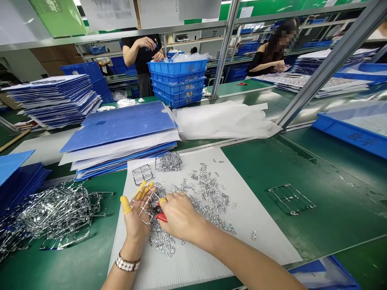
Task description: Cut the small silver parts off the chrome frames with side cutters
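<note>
Metal bits (pixel 208 193) on sheet (pixel 256 245), tangled frames (pixel 51 213) L, folder stack (pixel 121 129) behind.

- Green tabletop (pixel 338 193)
- White corrugated plastic sheet (pixel 266 245), strewn with small silver metal pieces (pixel 208 191)
- Stack of blue plastic sheets (pixel 121 129) just beyond it
- Tangled metal frames (pixel 51 213) left
- Single metal frame (pixel 290 199) right

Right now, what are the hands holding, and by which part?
The left hand cradles a stamped metal frame across its fingers; the right hand grips red-handled cutters by the handles.
</note>
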`<control>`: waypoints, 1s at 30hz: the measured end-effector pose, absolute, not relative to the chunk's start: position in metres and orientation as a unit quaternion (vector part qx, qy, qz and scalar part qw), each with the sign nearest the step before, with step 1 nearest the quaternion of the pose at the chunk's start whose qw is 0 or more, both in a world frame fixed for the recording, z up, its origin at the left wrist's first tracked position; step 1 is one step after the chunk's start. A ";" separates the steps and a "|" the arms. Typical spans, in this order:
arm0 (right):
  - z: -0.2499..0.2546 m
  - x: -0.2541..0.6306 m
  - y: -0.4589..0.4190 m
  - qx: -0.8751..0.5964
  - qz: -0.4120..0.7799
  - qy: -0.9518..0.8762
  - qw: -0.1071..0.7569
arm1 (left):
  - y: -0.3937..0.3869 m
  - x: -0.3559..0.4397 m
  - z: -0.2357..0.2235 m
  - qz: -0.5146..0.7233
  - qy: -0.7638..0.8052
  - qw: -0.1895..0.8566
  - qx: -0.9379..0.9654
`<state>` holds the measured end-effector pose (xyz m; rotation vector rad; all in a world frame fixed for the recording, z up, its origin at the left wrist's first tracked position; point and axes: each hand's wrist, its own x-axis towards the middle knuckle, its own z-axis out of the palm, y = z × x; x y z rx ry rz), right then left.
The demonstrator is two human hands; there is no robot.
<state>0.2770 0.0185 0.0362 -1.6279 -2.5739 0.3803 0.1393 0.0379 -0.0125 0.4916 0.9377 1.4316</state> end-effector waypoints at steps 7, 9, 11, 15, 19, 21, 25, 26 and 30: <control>0.034 0.273 0.020 -0.526 0.121 -0.841 0.038 | 0.036 0.143 -0.015 0.631 0.429 0.592 0.261; 0.035 0.272 0.021 -0.522 0.123 -0.843 0.032 | 0.035 0.143 -0.016 0.631 0.436 0.580 0.273; 0.036 0.272 0.022 -0.522 0.127 -0.843 0.023 | 0.035 0.143 -0.017 0.631 0.439 0.576 0.278; 0.040 0.273 0.024 -0.523 0.131 -0.842 0.013 | 0.036 0.143 -0.018 0.639 0.436 0.573 0.271; 0.041 0.274 0.024 -0.515 0.129 -0.847 0.013 | 0.038 0.141 -0.021 0.651 0.431 0.562 0.274; 0.040 0.275 0.023 -0.518 0.128 -0.846 0.020 | 0.038 0.141 -0.022 0.652 0.431 0.557 0.281; 0.040 0.276 0.023 -0.520 0.125 -0.844 0.024 | 0.037 0.142 -0.022 0.649 0.435 0.555 0.285; 0.040 0.276 0.024 -0.519 0.127 -0.845 0.022 | 0.037 0.142 -0.022 0.648 0.435 0.556 0.285; 0.041 0.276 0.024 -0.518 0.132 -0.845 0.018 | 0.037 0.142 -0.022 0.648 0.434 0.556 0.286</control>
